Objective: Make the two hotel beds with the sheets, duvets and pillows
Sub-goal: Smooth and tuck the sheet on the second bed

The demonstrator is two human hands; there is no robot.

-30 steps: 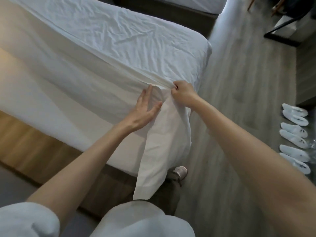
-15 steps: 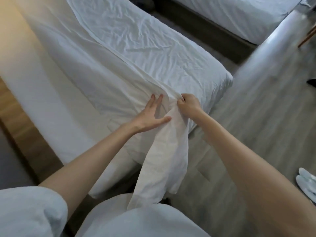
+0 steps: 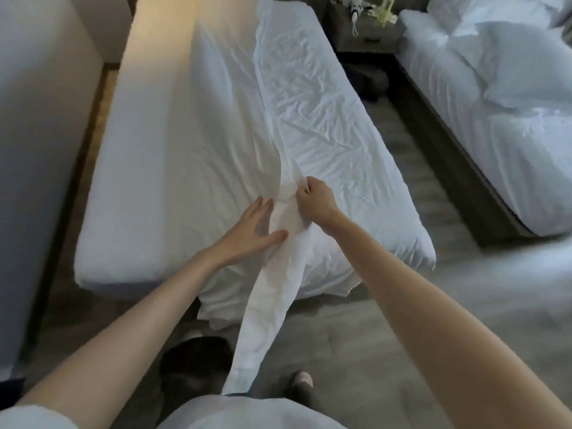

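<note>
A white sheet (image 3: 325, 125) lies wrinkled over the right part of the near bed (image 3: 148, 168), whose left part shows the bare mattress. The sheet's corner hangs as a long flap (image 3: 266, 311) off the foot end towards my legs. My right hand (image 3: 317, 201) pinches the sheet's edge where the flap begins. With straight fingers, my left hand (image 3: 250, 230) presses flat on the bed just left of that fold. The second bed (image 3: 507, 156) at the right carries rumpled white bedding and a pillow (image 3: 523, 69).
A dark nightstand (image 3: 365, 29) with small items stands between the beds at the far end. A dark bag (image 3: 368, 82) lies in the aisle. A pale wall (image 3: 40, 125) runs along the left. My shoes (image 3: 301, 380) stand on grey wood floor at the foot end.
The view has swung from the bed's side to look along it from the foot end. Both hands keep their places on the sheet corner, the right hand still pinching, the left still flat.
</note>
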